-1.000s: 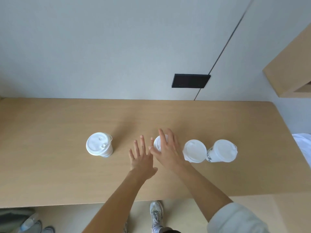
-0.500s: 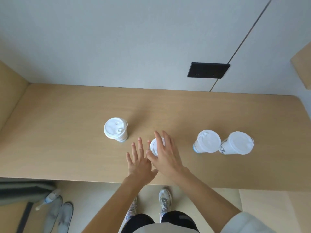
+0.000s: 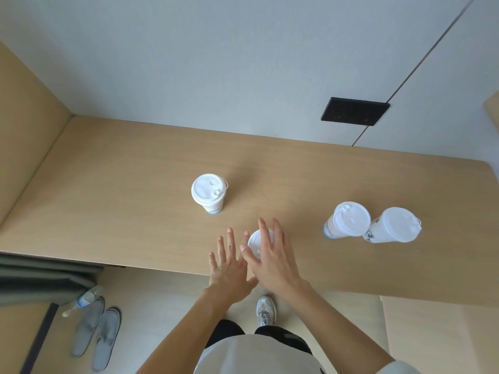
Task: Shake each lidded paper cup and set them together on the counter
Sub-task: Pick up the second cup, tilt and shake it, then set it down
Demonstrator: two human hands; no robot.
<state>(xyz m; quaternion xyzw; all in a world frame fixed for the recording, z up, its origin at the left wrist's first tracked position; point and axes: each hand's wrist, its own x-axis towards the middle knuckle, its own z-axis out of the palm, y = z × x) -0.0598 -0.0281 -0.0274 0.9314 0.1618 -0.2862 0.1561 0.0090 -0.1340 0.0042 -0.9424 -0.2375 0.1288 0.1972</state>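
**A:** White lid, paper cup [image 3: 254,242]: where does it stand?
**B:** Upright near the front edge of the worktop [image 3: 135,201], mostly hidden under the right hand [image 3: 272,259].
**A:** And that grip?
**B:** Spread. The fingers lie straight across the lid, with the thumb at its left rim. I cannot tell whether it presses down.
**A:** The left hand [image 3: 229,269]?
**B:** Just beside the cup, on its left. Its grip is spread too, fingers straight, holding nothing.
**A:** Other cups?
**B:** A lone cup [image 3: 208,191] stands further back and to the left. A pair [image 3: 351,221] stands at the right, lids touching, well apart from both hands.
**A:** Beyond the worktop?
**B:** A black plate [image 3: 355,111] on the wall. Slippers [image 3: 94,333] and a bottle [image 3: 82,302] lie on the floor.
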